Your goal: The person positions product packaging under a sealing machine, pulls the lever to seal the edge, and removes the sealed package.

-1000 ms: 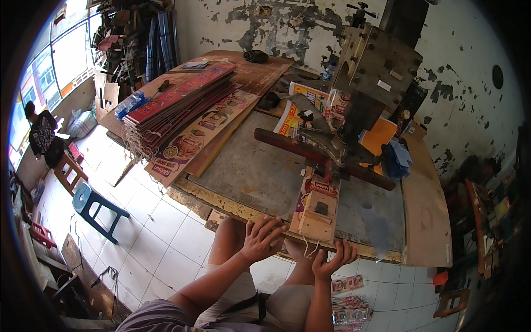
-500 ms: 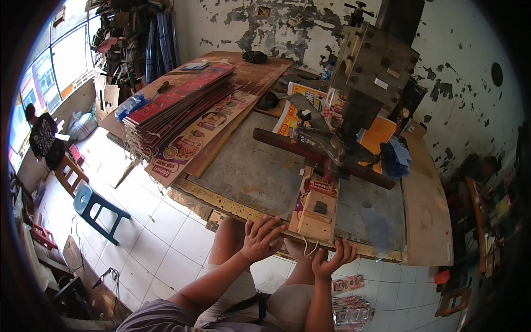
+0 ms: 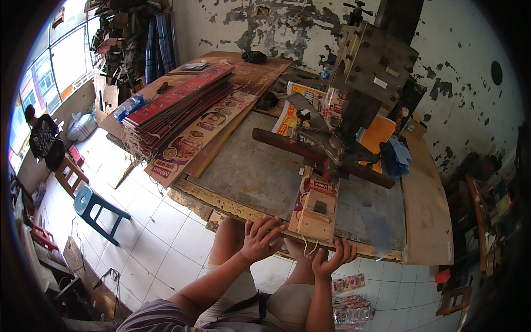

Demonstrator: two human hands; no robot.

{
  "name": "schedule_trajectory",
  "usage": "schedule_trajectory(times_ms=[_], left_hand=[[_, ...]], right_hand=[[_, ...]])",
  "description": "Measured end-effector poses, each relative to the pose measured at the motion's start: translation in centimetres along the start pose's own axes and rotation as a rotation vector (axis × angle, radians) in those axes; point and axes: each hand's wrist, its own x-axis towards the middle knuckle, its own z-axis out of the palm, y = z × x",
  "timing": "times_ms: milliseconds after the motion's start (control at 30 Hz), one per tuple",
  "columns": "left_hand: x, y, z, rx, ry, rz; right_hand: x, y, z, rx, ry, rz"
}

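My left hand (image 3: 261, 239) lies on the front edge of a metal-topped work table (image 3: 238, 182), fingers spread and holding nothing. At the same edge, farther right, my right hand (image 3: 333, 260) rests with its fingers apart, also without anything in it. Between and just beyond them is a pale wooden block (image 3: 315, 214) with a dark patch, lying on a printed cardboard strip (image 3: 300, 192). A white string (image 3: 311, 246) hangs from the strip's near end over the edge. The strip's far end passes beneath a heavy press (image 3: 373, 72) with a dark red crossbar (image 3: 276, 140).
A stack of red printed cardboard strips (image 3: 182, 97) with strings stands left on the table, next to another printed strip (image 3: 202, 130). A blue stool (image 3: 99, 207) is on the tiled floor. Another person (image 3: 44, 138) sits far left. Printed strips (image 3: 352, 310) lie below right.
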Motion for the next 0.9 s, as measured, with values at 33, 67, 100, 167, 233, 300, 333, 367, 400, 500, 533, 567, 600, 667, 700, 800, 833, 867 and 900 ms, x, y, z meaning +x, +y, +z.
schedule_trajectory(times_ms=[33,67,100,167,233,300,333,367,400,500,533,567,600,667,700,800,833,867,900], left_hand=[[0.02,0.01,-0.03,0.004,0.001,0.0],[0.09,0.08,-0.09,0.007,0.003,0.0],[0.13,0.11,-0.11,0.011,0.004,0.0],[0.09,0.12,-0.09,0.014,0.003,-0.001],[0.03,0.12,-0.03,0.014,0.004,-0.002],[-0.1,0.0,-0.02,0.016,0.003,-0.003],[-0.15,-0.05,-0.06,0.018,0.001,-0.004],[-0.08,0.0,-0.04,0.011,0.003,-0.005],[-0.01,0.03,0.0,0.005,0.004,-0.006],[-0.01,0.0,0.02,0.004,0.004,-0.003],[-0.03,0.0,0.0,0.006,0.003,-0.003],[-0.04,0.02,-0.05,0.008,0.003,-0.003],[-0.05,0.03,-0.06,0.009,0.002,-0.002],[-0.04,0.01,-0.04,0.013,0.003,0.0],[-0.03,0.02,-0.03,0.015,0.003,0.002],[-0.02,0.01,-0.02,0.018,0.003,0.007],[0.0,0.03,0.03,0.016,0.006,0.007],[0.0,-0.02,0.0,0.014,0.006,0.01],[0.0,-0.05,0.0,0.011,0.005,0.014]], right_hand=[[0.06,-0.1,-0.05,0.009,-0.001,0.0],[0.09,-0.15,-0.1,0.007,-0.004,0.002],[0.11,-0.18,-0.15,0.005,-0.007,0.004],[0.01,-0.08,-0.12,-0.004,-0.007,0.004],[-0.27,0.25,0.13,-0.017,-0.001,-0.001],[-0.34,0.17,0.22,-0.01,-0.005,0.003],[-0.39,0.11,0.29,-0.006,-0.008,0.006],[-0.22,0.05,0.12,-0.006,-0.007,0.002],[0.0,-0.02,-0.05,-0.006,-0.005,-0.002],[0.24,-0.15,-0.19,0.01,-0.005,-0.004],[0.23,-0.15,-0.18,0.017,-0.006,-0.003],[0.16,-0.11,-0.12,0.015,-0.004,-0.002],[0.07,-0.02,-0.04,0.013,-0.003,-0.001],[-0.1,0.18,0.14,0.007,0.003,-0.002],[-0.16,0.27,0.21,0.003,0.007,-0.004],[-0.2,0.17,0.12,-0.005,0.009,-0.005],[-0.14,0.12,0.03,-0.007,0.008,-0.006],[-0.09,-0.04,-0.03,0.003,0.009,-0.009],[0.08,-0.1,-0.08,0.013,0.011,-0.011]])
